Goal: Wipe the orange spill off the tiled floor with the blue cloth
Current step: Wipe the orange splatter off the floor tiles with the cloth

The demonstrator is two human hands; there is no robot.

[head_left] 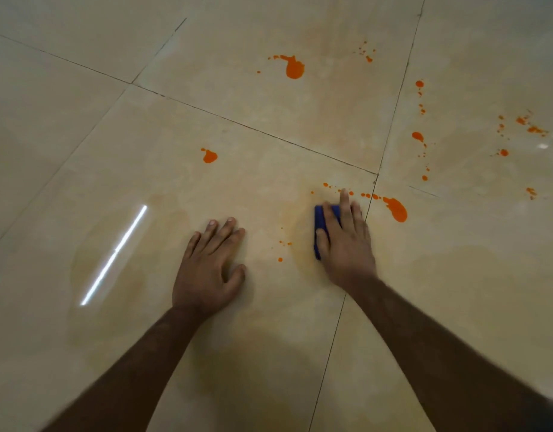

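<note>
Blue cloth [323,224] lies folded on the tiled floor [82,135], pressed flat under the right hand [343,241], fingers extended. Left hand [208,266] rests open on the floor, left of the cloth. Pale orange smear rings the cloth. Orange spill [396,209] just right; more blots beyond. Mostly undone. Glossy beige tiles.

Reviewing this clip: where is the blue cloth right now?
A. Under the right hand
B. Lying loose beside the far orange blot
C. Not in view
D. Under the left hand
A: the blue cloth shows from beneath the right hand, which presses it to the tiled floor; the left hand rests flat on bare tile.
</note>
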